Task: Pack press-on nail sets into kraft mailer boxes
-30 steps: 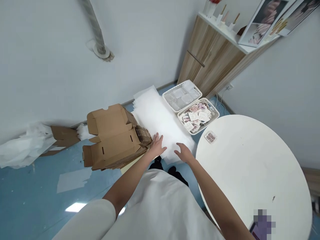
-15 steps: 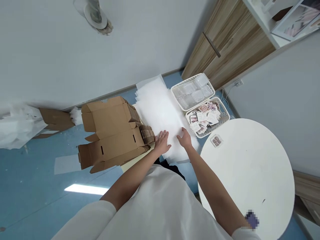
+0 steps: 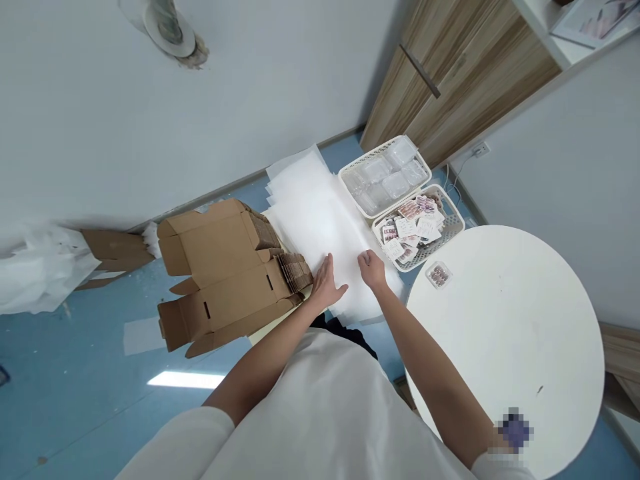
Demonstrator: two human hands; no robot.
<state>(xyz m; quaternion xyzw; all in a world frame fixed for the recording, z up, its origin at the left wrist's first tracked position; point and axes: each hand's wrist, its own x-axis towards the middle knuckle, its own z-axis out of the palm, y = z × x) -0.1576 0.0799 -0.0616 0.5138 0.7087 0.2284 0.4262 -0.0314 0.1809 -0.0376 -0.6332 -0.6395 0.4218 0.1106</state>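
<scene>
A stack of thin white sheets (image 3: 305,203) lies in front of me, its far edges fanned out unevenly. My left hand (image 3: 326,285) is at the left side of the stack, fingers straight and thumb held apart. It is close beside the folded ends of flattened brown cardboard boxes (image 3: 225,267). Over the right part of the sheets, my right hand (image 3: 372,269) has its fingers curled in. Whether a sheet is pinched in it is hidden.
Right of the sheets are a white basket of clear plastic cases (image 3: 345,175) and another basket of printed cards (image 3: 457,223). A round white table (image 3: 510,320) stands at right, carrying a small clear case (image 3: 439,275). White plastic bags (image 3: 40,267) lie far left.
My right hand's fingers have curled closed from a more open pose. My left hand has tilted up onto its edge. The view has shifted slightly.
</scene>
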